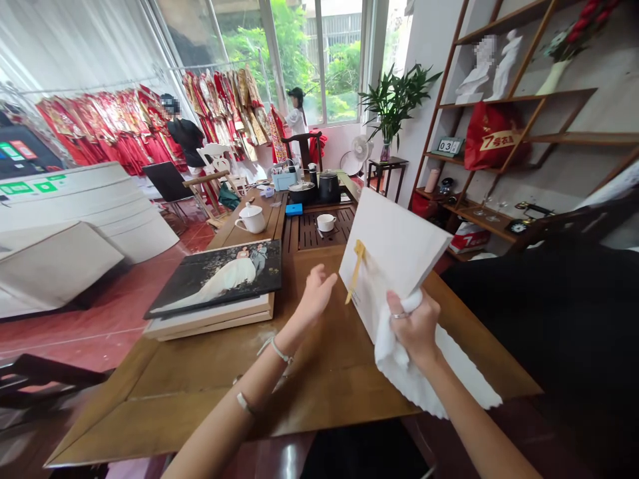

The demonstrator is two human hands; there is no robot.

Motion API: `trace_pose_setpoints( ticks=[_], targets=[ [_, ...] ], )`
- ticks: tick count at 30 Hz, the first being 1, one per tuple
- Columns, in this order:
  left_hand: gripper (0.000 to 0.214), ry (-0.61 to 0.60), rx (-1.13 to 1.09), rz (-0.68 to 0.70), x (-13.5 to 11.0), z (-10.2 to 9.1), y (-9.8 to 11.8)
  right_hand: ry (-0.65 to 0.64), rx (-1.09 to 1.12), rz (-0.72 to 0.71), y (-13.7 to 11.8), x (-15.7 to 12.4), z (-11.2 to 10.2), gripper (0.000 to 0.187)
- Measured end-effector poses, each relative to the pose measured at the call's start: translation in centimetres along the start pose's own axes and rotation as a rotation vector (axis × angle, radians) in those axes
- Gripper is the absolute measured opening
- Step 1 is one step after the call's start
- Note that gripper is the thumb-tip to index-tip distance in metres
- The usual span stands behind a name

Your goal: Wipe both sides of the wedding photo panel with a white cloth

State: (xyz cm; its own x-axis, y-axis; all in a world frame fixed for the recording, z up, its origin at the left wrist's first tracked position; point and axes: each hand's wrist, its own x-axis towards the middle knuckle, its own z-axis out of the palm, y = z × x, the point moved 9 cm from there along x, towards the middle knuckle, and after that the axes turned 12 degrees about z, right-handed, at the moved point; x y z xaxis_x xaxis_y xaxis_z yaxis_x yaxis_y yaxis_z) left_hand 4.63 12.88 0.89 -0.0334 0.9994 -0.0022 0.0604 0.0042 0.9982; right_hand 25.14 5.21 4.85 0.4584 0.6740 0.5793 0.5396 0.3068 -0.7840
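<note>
A white photo frame [394, 243], seen from its plain back with a yellow stand leg [356, 269] on it, stands tilted over the wooden table's right half. My right hand [417, 326] is closed on a bunched white cloth [392, 342] at the frame's lower right edge; whether the fingers also grip the frame, I cannot tell. The cloth's loose end [464, 379] drapes over the tabletop. Left of the frame, my left hand [318, 291] is raised, empty, with fingers apart and a small gap to the frame's edge. Farther left lies a wedding photo panel [224, 274] on a stack of pale-edged frames [214, 319].
A white lidded mug [250, 218] and a white cup [326, 222] stand beyond the frames, near a slatted tea tray [305, 236]. Dark pots [328, 186] sit farther back. A dark chair [549, 293] is at right; two people stand by red garment racks [100, 130].
</note>
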Motion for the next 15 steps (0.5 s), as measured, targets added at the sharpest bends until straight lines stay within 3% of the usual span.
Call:
trace_pose_setpoints(
  ticks=[3,6,11,15],
  targets=[
    [0.027,-0.130,-0.092,-0.131,-1.6,1.3,-2.9,0.011,0.189,0.331,2.7,0.0,0.0,0.024],
    [0.017,-0.127,-0.289,-0.137,-2.5,1.4,-3.2,0.015,0.435,0.571,3.8,-0.6,0.8,0.027],
    [0.007,-0.013,-0.533,-0.237,-3.2,0.8,-3.9,0.032,0.573,0.825,4.3,-1.7,2.0,0.031],
    [0.014,0.065,-0.591,-0.236,-3.0,0.0,-4.2,-0.123,0.659,0.919,4.9,-2.7,3.5,0.039]
  ],
)
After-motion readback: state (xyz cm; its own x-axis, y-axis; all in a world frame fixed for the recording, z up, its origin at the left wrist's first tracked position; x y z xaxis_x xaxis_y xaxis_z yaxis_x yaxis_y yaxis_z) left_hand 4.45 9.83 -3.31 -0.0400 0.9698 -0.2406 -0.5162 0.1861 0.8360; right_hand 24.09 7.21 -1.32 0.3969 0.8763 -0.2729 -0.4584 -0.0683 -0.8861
